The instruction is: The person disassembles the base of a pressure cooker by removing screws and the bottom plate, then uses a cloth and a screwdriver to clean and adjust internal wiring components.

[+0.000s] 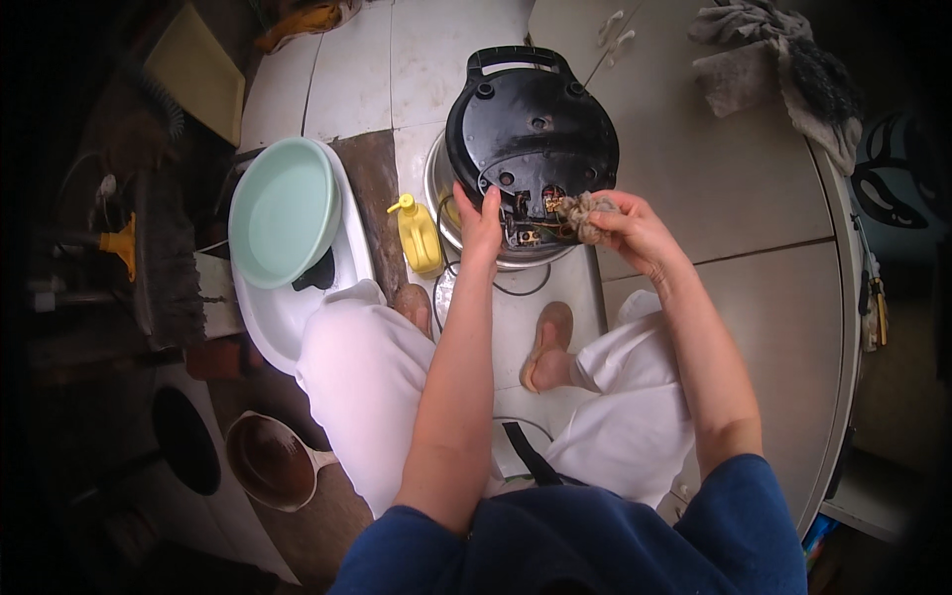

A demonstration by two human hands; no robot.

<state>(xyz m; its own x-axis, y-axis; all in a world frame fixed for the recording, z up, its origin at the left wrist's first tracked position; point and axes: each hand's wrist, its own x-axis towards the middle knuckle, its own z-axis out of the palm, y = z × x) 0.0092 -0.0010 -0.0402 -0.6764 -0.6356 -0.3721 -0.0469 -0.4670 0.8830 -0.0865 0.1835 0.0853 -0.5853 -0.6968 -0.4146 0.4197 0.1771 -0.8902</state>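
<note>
A round black appliance (pixel 538 124) with a handle at its far edge is tipped up in front of me, its underside showing. An uncovered recess near its lower edge exposes wires and small metal parts. My left hand (pixel 479 223) grips its lower left rim, with the thumb lying against the underside. Between the fingers of my right hand (pixel 635 233) is a crumpled grey-brown scrubbing pad (pixel 587 216), held at the lower right edge beside the exposed wires. Behind the appliance is a round metal vessel (pixel 439 188), mostly covered by it. A dark cord (pixel 516 294) loops below.
Left of the appliance stands a yellow bottle (pixel 420 238) with a spout. Farther left, a mint-green basin (pixel 283 213) rests in a white tub (pixel 352 233). A brown-lined pan (pixel 273 461) lies at lower left. Grey cloths (pixel 744 74) hang at upper right, over a pale cabinet (pixel 724 327).
</note>
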